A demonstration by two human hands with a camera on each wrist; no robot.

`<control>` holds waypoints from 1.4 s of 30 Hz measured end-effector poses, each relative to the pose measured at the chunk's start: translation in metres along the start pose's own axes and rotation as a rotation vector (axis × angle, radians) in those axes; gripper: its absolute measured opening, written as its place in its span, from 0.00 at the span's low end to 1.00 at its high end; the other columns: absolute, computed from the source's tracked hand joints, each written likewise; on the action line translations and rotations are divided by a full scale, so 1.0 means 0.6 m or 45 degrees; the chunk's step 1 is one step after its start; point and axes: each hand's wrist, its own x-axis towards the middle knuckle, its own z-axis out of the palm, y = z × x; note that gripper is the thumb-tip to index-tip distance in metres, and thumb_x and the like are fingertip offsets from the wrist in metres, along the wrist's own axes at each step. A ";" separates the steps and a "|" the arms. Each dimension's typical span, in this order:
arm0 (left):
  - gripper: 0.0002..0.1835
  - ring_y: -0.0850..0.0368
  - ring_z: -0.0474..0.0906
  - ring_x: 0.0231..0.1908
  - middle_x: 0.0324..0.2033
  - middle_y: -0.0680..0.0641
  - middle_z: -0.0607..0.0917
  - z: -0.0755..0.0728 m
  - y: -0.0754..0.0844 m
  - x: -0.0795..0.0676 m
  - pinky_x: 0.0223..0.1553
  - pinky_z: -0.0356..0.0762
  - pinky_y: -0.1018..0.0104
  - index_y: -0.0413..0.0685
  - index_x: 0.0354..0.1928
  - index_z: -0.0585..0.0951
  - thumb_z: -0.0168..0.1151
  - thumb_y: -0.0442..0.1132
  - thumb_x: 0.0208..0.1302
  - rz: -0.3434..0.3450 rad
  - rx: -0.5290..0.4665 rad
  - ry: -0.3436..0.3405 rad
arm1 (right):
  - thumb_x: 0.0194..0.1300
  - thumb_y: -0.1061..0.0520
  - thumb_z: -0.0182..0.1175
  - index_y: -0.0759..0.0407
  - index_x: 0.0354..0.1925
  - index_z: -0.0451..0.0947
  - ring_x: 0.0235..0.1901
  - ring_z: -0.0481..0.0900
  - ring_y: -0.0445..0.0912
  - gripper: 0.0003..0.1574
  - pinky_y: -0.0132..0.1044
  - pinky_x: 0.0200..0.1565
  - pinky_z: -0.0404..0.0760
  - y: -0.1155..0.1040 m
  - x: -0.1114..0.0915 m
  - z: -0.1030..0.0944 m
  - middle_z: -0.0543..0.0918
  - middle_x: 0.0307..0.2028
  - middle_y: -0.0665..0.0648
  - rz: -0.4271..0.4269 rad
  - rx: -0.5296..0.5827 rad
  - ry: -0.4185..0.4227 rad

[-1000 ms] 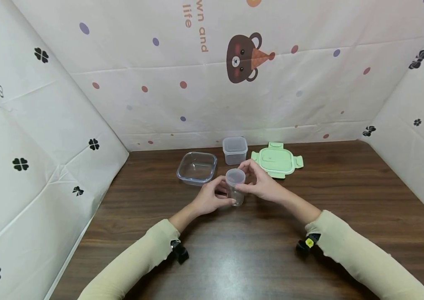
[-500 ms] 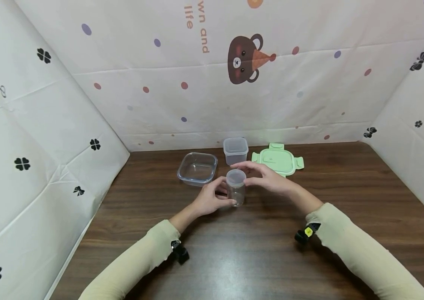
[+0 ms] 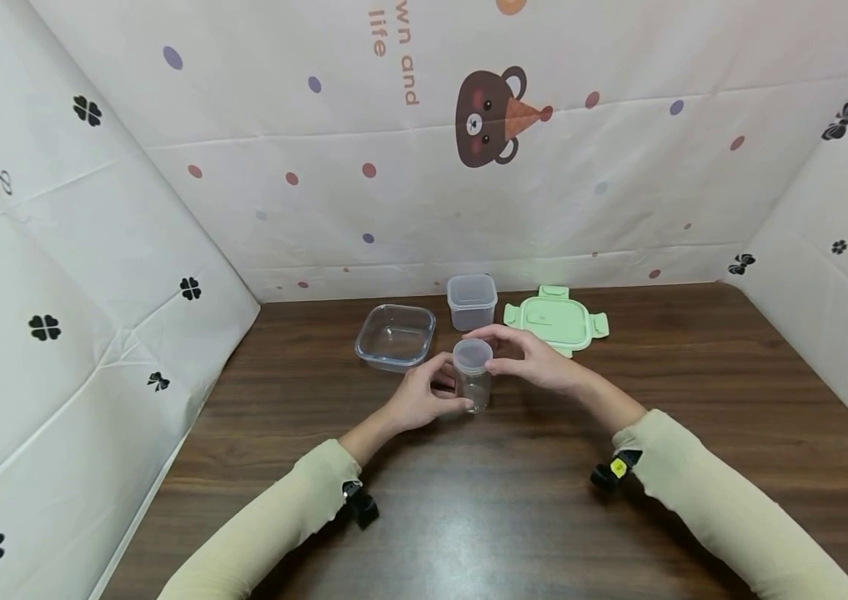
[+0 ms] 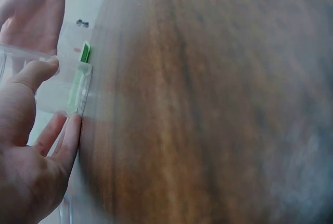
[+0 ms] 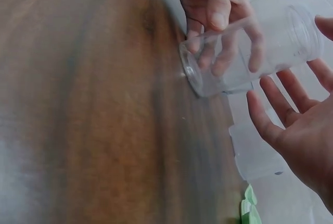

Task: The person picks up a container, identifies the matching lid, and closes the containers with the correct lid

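A clear cylindrical jar [image 3: 476,387] with a frosted lid [image 3: 472,354] stands upright on the table in the head view. My left hand [image 3: 418,397] grips the jar's lower body from the left, its thumb across the front. In the right wrist view, that hand's fingers show through the clear wall of the jar [image 5: 223,67]. My right hand [image 3: 532,358] is around the top of the jar, thumb by the lid's right side and fingers stretched behind it. From the right wrist, the right hand [image 5: 307,135] appears with fingers spread and loose beside the lid end.
Behind the jar to the left sits a square glass container [image 3: 393,337]. A small translucent plastic box [image 3: 472,304] stands at the back. Right of it lies a green clip lid [image 3: 554,321], partly behind the right hand. Patterned cloth walls [image 3: 363,208] border the brown table [image 3: 303,400].
My right hand has loosened around the lid: its fingers went from curled at the rim to straighter, turned leftward behind the jar. The left hand and jar have stayed in place.
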 end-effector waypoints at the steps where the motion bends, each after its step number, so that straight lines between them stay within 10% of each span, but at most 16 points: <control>1: 0.32 0.46 0.90 0.57 0.59 0.33 0.88 0.000 0.008 -0.003 0.57 0.95 0.64 0.42 0.69 0.79 0.83 0.34 0.66 -0.001 0.010 -0.002 | 0.79 0.65 0.64 0.69 0.76 0.73 0.60 0.84 0.35 0.32 0.29 0.60 0.86 0.001 -0.001 0.003 0.84 0.65 0.74 0.002 -0.002 0.017; 10: 0.31 0.58 0.90 0.52 0.53 0.47 0.90 0.004 -0.067 0.022 0.52 0.96 0.67 0.53 0.66 0.82 0.86 0.42 0.64 0.099 -0.029 0.013 | 0.77 0.67 0.68 0.69 0.69 0.73 0.55 0.84 0.36 0.28 0.29 0.56 0.86 0.005 -0.009 0.033 0.84 0.60 0.69 0.040 -0.020 0.217; 19: 0.31 0.55 0.90 0.54 0.55 0.42 0.90 0.000 -0.029 0.007 0.55 0.95 0.67 0.48 0.67 0.81 0.84 0.38 0.66 0.089 0.017 0.006 | 0.74 0.65 0.73 0.69 0.66 0.69 0.52 0.84 0.38 0.30 0.33 0.47 0.90 0.000 -0.011 0.043 0.82 0.55 0.70 0.057 -0.014 0.276; 29: 0.30 0.52 0.90 0.53 0.54 0.36 0.89 0.000 0.004 -0.004 0.55 0.96 0.64 0.40 0.66 0.80 0.83 0.33 0.65 0.077 0.026 0.015 | 0.78 0.67 0.62 0.71 0.82 0.65 0.65 0.82 0.38 0.39 0.30 0.64 0.83 0.002 -0.003 -0.001 0.80 0.71 0.75 -0.051 -0.060 0.052; 42: 0.30 0.49 0.89 0.55 0.56 0.34 0.89 0.001 0.011 -0.004 0.56 0.95 0.65 0.42 0.67 0.80 0.82 0.32 0.65 0.014 -0.003 0.007 | 0.75 0.68 0.66 0.70 0.77 0.74 0.65 0.81 0.34 0.36 0.31 0.69 0.79 0.000 0.001 -0.012 0.82 0.70 0.73 -0.094 -0.086 -0.037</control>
